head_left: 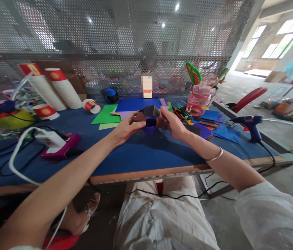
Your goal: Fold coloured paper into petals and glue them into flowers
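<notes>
Item: folded paper piece (149, 116), black and purple, matte, angular, held above the blue felt tabletop (141, 152).
Left hand (125, 129): fingertips pinching its left edge.
Right hand (171, 123): fingers closed on its right side.
Risk: uneven pressure could crease or tear the folds.
Right of the right hand: blue plastic glue gun (249, 124), cord trailing; pink ridged bottle (199, 99) beyond it.

Black-and-purple paper piece (149, 115), blue table (141, 152)
</notes>
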Motion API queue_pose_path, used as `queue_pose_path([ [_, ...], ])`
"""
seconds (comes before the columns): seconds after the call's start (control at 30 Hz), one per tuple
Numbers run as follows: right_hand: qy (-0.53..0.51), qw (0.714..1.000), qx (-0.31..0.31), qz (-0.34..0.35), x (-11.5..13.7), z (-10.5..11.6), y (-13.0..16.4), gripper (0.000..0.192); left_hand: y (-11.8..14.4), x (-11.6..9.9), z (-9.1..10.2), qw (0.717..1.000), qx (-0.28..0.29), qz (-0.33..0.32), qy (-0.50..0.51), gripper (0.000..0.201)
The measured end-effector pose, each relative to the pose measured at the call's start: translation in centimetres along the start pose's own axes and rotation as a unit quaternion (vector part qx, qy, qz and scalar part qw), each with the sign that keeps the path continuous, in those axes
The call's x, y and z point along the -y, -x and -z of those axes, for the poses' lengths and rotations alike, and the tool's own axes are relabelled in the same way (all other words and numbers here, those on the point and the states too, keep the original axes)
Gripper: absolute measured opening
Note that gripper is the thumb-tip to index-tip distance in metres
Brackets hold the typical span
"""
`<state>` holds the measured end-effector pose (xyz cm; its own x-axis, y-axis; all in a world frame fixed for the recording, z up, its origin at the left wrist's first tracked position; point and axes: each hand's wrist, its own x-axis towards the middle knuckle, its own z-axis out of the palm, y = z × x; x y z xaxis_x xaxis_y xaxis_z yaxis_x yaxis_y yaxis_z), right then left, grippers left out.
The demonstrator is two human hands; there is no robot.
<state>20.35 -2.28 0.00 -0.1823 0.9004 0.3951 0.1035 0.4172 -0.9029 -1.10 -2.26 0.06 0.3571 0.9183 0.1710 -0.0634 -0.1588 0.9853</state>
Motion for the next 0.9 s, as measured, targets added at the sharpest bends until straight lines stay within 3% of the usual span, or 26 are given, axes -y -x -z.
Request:
queue_pose_path([
  [0.13,-0.096,0.993,0.027,-0.062,0.4,-0.5,0.4,0.049,-0.2,0.4,0.2,0.998,-0.017,-0.027,-0.049,0.072],
  [0.47,-0.128,0.985,-0.009,-0.115,0.6,-0.5,0.6,0.047,-0.1,0.8,0.6,0.974,-0.016,-0.135,-0.180,0.093],
  [0.67,-0.124,0.984,0.051,-0.120,0.2,-1.0,0.9,0.056,-0.2,1.1,0.4,0.976,0.028,-0.145,-0.160,0.115],
  [0.77,-0.148,0.981,0.048,-0.116,0.4,-1.6,1.2,0.056,0.2,0.7,-0.2,0.974,0.075,-0.141,-0.160,0.113],
  [0.9,-0.131,0.987,0.038,-0.091,0.3,-2.0,1.5,0.058,0.8,0.0,-0.7,0.983,0.094,-0.107,-0.118,0.119],
])
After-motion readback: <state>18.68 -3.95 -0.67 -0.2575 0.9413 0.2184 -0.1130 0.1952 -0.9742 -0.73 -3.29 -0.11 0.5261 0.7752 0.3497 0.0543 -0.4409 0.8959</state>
